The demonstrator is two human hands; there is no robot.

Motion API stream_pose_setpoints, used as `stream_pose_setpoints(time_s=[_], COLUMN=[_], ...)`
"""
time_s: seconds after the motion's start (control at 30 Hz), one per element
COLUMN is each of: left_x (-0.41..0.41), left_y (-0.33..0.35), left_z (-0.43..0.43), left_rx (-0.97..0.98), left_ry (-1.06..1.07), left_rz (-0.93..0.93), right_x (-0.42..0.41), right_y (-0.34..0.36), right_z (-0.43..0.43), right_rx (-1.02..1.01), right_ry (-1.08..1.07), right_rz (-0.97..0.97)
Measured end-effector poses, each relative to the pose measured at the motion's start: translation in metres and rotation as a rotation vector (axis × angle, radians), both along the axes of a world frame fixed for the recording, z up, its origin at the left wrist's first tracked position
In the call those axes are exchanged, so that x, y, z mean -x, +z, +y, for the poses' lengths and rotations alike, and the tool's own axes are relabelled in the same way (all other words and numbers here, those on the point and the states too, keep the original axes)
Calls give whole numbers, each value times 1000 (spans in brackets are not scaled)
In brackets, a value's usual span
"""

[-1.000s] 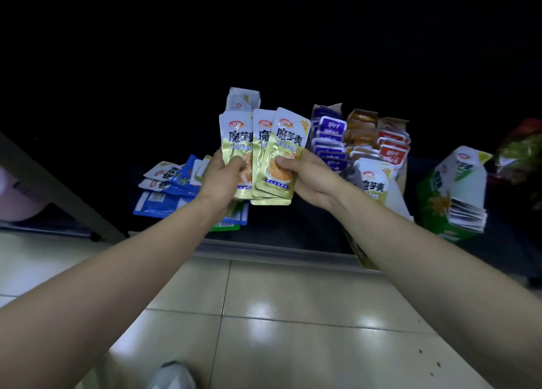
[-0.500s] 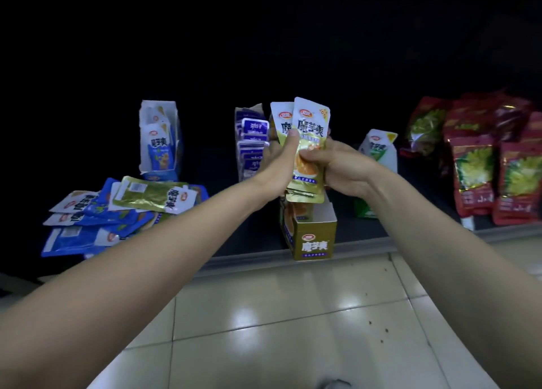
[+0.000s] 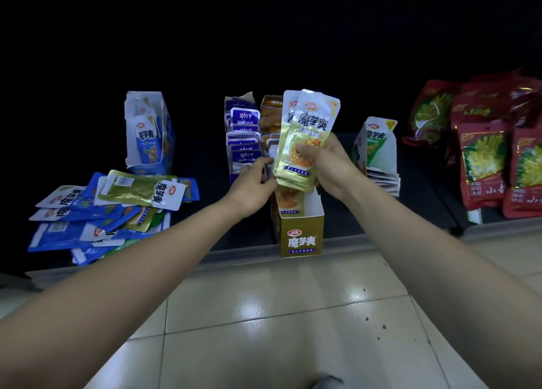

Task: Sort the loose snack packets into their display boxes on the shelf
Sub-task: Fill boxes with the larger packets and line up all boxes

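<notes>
My right hand (image 3: 325, 162) grips a stack of gold snack packets (image 3: 305, 133) upright, just above the open gold display box (image 3: 302, 236) at the shelf's front edge. That box holds a few matching packets. My left hand (image 3: 253, 184) sits at the stack's lower left corner, fingers curled, thumb against the bottom edge. A loose pile of blue, green and gold packets (image 3: 102, 212) lies on the shelf at the left, with one gold packet (image 3: 140, 189) on top.
A torn blue display box (image 3: 149, 130) stands behind the pile. Purple (image 3: 243, 136) and orange (image 3: 271, 116) boxes stand behind the gold one, a green box (image 3: 378, 145) to its right. Red bags (image 3: 484, 154) fill the far right. Tiled floor (image 3: 264, 315) lies below the shelf lip.
The fanned gold packets were gathered into one stack and carried right, over the gold box. My left hand slid from the stack's face down to its lower left corner.
</notes>
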State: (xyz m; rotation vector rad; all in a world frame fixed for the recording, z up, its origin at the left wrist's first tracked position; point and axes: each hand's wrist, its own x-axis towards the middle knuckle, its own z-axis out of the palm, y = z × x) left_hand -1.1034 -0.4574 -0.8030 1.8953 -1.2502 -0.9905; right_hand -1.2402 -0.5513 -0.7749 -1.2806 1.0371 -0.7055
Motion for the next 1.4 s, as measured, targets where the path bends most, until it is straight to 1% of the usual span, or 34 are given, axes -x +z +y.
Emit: stream_pose_setpoints(time_s=[0.03, 0.13, 0.27, 0.4, 0.47, 0.57, 0.63, 0.7, 0.8, 0.97, 1.03, 1.07, 1.13, 1.2, 1.23, 1.33, 1.4], left_x=[1, 4, 7, 6, 5, 8, 9, 9, 8, 7, 5, 3, -4, -18, -29, -69, -101], left_y=[0, 2, 3, 1, 0, 1, 1, 0, -1, 2, 3, 4, 7, 9, 9, 2, -6], left_z=[1, 3, 2, 3, 2, 2, 2, 1, -2, 0, 1, 1, 4, 10, 14, 35, 54], left_rx=[8, 23, 48, 60, 61, 54, 57, 47, 36, 65, 70, 82, 123, 172, 189, 192, 148], left_ry=[-6, 19, 76, 81, 57, 27, 15, 19, 32, 28, 39, 48, 68, 106, 132, 209, 235], left_rz=[6, 53, 75, 85, 65, 35, 30, 20, 15, 41, 65, 69, 37, -2, -21, -91, -204], right_x=[0, -7, -11, -6, -5, -4, -2, -1, 1, 7, 9, 8, 2, -14, -26, -76, -112], right_y=[-1, -7, -16, -11, -15, -17, -16, -17, -18, -11, -4, 0, 16, 40, 55, 85, 86], right_z=[1, 5, -5, 1, 0, -1, -1, -2, -3, -6, -5, -5, -3, 3, 10, 39, 65], right_rx=[18, 41, 173, 269, 279, 201, 164, 138, 85, 111, 151, 212, 412, 578, 610, 582, 565], right_ry=[21, 89, 46, 123, 128, 92, 133, 175, 156, 139, 111, 98, 71, 52, 69, 240, 432], right_rz=[43, 252, 549, 805, 780, 566, 498, 462, 452, 434, 446, 466, 503, 445, 372, 171, 142])
